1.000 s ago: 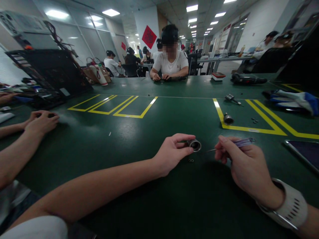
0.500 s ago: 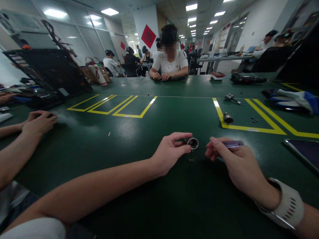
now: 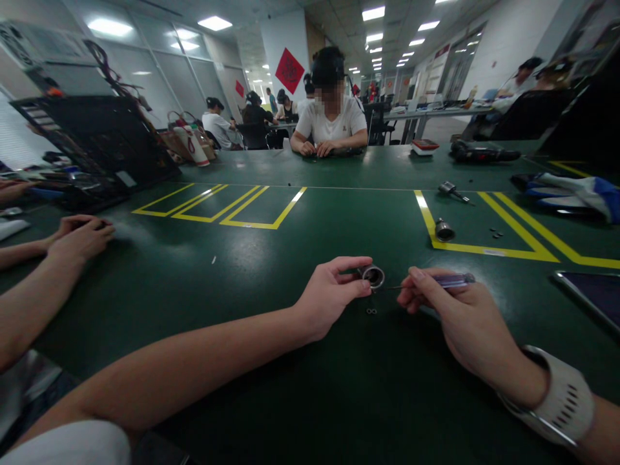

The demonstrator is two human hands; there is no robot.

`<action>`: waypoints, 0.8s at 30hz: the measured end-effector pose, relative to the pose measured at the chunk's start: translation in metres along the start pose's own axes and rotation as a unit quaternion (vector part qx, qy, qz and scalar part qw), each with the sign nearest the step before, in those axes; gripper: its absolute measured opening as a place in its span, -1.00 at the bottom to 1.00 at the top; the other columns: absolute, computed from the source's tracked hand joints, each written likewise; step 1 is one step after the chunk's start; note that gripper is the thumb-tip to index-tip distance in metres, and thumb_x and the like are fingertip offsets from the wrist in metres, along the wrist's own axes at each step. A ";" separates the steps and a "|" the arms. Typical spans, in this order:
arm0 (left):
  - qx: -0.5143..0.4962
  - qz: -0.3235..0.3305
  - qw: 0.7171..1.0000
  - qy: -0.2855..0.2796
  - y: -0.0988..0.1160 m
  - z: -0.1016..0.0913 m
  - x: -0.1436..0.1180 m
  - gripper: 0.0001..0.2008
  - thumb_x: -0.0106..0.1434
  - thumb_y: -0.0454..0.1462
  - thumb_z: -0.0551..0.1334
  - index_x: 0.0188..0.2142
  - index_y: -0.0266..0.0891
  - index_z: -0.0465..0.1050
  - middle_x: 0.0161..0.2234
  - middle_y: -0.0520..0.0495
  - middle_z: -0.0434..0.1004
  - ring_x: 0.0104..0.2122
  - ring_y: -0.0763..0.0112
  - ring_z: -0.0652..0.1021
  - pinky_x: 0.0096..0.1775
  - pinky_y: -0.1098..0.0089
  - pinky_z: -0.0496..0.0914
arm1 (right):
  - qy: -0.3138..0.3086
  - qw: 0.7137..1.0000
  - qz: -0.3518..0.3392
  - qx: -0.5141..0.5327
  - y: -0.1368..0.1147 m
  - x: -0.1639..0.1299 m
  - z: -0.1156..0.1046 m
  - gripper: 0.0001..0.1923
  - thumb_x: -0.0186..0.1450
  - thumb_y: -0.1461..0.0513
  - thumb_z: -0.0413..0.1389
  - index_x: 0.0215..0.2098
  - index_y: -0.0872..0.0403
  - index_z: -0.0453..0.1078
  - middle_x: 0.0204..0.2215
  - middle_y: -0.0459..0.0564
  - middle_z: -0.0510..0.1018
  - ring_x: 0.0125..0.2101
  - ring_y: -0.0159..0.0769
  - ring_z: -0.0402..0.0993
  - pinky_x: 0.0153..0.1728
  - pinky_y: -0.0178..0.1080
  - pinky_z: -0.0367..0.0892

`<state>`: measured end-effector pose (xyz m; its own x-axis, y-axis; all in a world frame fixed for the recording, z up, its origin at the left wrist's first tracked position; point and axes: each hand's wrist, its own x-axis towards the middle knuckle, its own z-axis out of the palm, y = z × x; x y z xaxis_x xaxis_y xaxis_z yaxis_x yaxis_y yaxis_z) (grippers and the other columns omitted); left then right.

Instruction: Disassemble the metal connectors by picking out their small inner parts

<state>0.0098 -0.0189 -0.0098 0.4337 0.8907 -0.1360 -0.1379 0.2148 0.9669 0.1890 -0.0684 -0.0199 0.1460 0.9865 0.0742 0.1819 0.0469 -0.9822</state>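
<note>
Green counter (image 3: pixel 261 278); left hand (image 3: pixel 325 298) pinches a metal cup (image 3: pixel 376 277), right hand (image 3: pixel 453 307) grips a screwdriver (image 3: pixel 454 280) beside it: one slip could scatter rings (image 3: pixel 371 311) near the cup.

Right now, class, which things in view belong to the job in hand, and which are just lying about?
Job in hand, it seems:
hollow metal part in the left hand
purple-handled tool in the right hand
two small rings, probably

Seemingly just lying about:
blue-and-white gloves
dark-screened device

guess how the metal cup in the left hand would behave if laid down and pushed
The metal cup would probably roll, being round at its mouth. Its bare metal look suggests stiffness, perhaps heft. Being shiny, it may feel slippery.
</note>
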 end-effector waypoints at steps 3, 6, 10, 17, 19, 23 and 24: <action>0.012 0.006 1.000 0.010 0.000 0.000 0.001 -0.58 0.03 -0.49 0.30 -0.08 -0.26 0.42 -0.18 -0.12 0.54 -0.20 0.36 0.54 -0.03 0.19 0.37 | 0.004 1.000 -0.005 0.021 -0.001 0.000 0.000 -0.68 0.21 0.00 0.09 -0.39 0.09 0.43 -0.49 -0.01 0.54 -0.46 -0.27 0.47 -0.44 -0.20 0.38; 0.021 0.013 1.000 0.009 0.000 -0.001 0.001 -0.57 0.04 -0.46 0.30 -0.06 -0.26 0.41 -0.17 -0.11 0.54 -0.18 0.37 0.53 0.00 0.21 0.35 | 0.004 0.998 -0.021 0.053 -0.005 -0.002 0.000 -0.71 0.22 0.02 0.08 -0.40 0.08 0.43 -0.50 -0.02 0.53 -0.45 -0.27 0.46 -0.45 -0.22 0.37; 0.027 0.019 0.999 0.014 0.001 -0.002 0.001 -0.57 0.04 -0.45 0.30 -0.05 -0.26 0.40 -0.16 -0.11 0.54 -0.19 0.38 0.54 0.00 0.23 0.34 | 0.012 0.993 -0.063 0.096 -0.008 -0.006 -0.001 -0.74 0.25 0.06 0.07 -0.45 0.05 0.43 -0.53 -0.04 0.50 -0.47 -0.31 0.43 -0.50 -0.27 0.35; 0.029 0.019 0.999 0.016 0.001 -0.001 -0.001 -0.63 0.05 -0.46 0.29 -0.11 -0.26 0.42 -0.22 -0.07 0.56 -0.20 0.40 0.54 -0.02 0.26 0.35 | -0.013 0.985 -0.162 -0.056 -0.012 -0.014 0.001 -0.81 0.28 0.14 0.04 -0.38 0.01 0.45 -0.46 -0.08 0.54 -0.42 -0.32 0.48 -0.41 -0.29 0.40; 0.023 0.022 0.999 0.018 0.001 0.000 -0.001 -0.63 0.04 -0.48 0.28 -0.13 -0.27 0.42 -0.24 -0.05 0.57 -0.21 0.42 0.54 -0.03 0.26 0.36 | -0.009 0.976 -0.194 -0.097 -0.014 -0.016 0.003 -0.82 0.28 0.15 0.04 -0.39 0.02 0.45 -0.49 -0.09 0.55 -0.45 -0.35 0.49 -0.45 -0.33 0.40; 0.019 0.018 0.999 0.021 0.002 0.001 -0.001 -0.64 0.02 -0.49 0.28 -0.15 -0.29 0.43 -0.26 -0.05 0.57 -0.23 0.42 0.54 -0.04 0.28 0.36 | -0.010 0.970 -0.212 -0.121 -0.017 -0.017 0.004 -0.83 0.28 0.18 0.04 -0.38 0.02 0.45 -0.48 -0.10 0.57 -0.45 -0.36 0.50 -0.46 -0.36 0.41; 0.018 0.018 0.999 0.021 0.002 0.001 -0.001 -0.64 0.02 -0.49 0.29 -0.15 -0.28 0.43 -0.26 -0.05 0.57 -0.23 0.42 0.54 -0.04 0.28 0.37 | -0.012 0.970 -0.210 -0.122 -0.017 -0.016 0.004 -0.83 0.28 0.18 0.04 -0.38 0.02 0.45 -0.48 -0.10 0.57 -0.45 -0.36 0.51 -0.46 -0.36 0.41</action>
<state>0.0097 -0.0202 -0.0078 0.3922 0.9133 -0.1099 -0.1200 0.1692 0.9782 0.1797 -0.0848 -0.0049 -0.0126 0.8921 0.4517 0.4465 0.4092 -0.7957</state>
